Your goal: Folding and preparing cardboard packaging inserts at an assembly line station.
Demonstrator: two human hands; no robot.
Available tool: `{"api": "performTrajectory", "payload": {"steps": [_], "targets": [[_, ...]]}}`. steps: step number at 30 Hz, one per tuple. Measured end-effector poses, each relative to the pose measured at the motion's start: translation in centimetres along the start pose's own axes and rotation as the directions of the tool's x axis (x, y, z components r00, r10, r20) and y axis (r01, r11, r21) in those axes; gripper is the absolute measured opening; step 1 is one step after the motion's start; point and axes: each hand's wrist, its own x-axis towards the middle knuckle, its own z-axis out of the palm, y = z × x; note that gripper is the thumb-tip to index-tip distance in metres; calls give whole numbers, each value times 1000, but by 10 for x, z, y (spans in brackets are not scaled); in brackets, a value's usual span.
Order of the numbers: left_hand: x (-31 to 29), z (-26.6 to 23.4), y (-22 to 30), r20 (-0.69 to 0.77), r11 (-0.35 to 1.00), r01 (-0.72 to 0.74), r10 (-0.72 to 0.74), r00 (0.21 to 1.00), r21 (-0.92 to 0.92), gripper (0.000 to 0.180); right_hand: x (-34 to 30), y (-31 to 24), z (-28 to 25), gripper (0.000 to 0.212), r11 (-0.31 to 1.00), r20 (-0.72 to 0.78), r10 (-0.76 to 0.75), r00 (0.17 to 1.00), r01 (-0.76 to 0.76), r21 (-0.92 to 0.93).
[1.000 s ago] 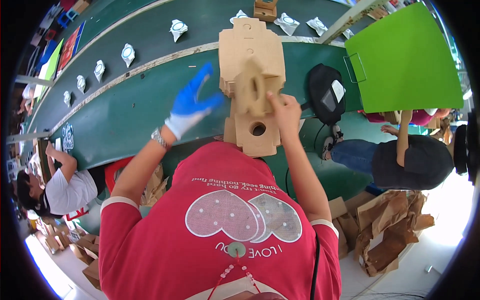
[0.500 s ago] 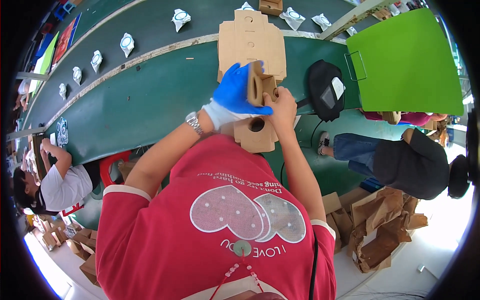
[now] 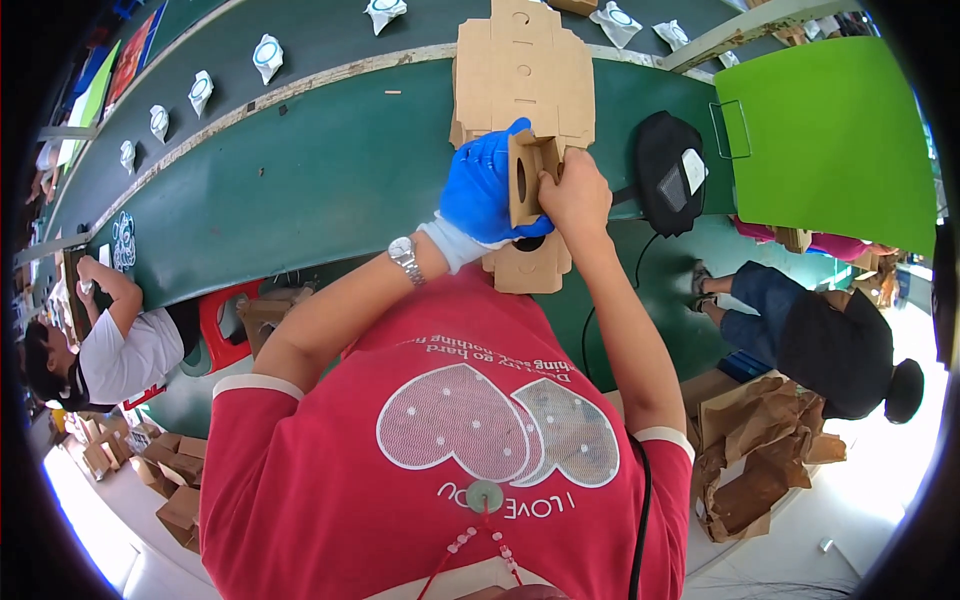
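One part-folded cardboard box (image 3: 535,165) is being held near the close end of a flat cardboard stack (image 3: 522,85): your gloved left hand (image 3: 480,190) is cupping its left side, your bare right hand (image 3: 579,196) gripping its right.

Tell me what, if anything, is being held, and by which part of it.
A small folded cardboard piece: the blue-gloved left grip cups its holed left panel from outside; the bare right grip holds its right side.
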Motion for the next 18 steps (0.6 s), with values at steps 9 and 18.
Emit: {"api": "performTrajectory", "payload": {"steps": [9,18], "targets": [[-5,-44,-41,406,993,-56,94,909,-105,78,7,5,1,17,747,82,-585,807,497,442],[-5,-34,-56,371,999,-25,36,928,-35,36,-26,34,-41,33,408,369,-396,841,-199,891]]}}
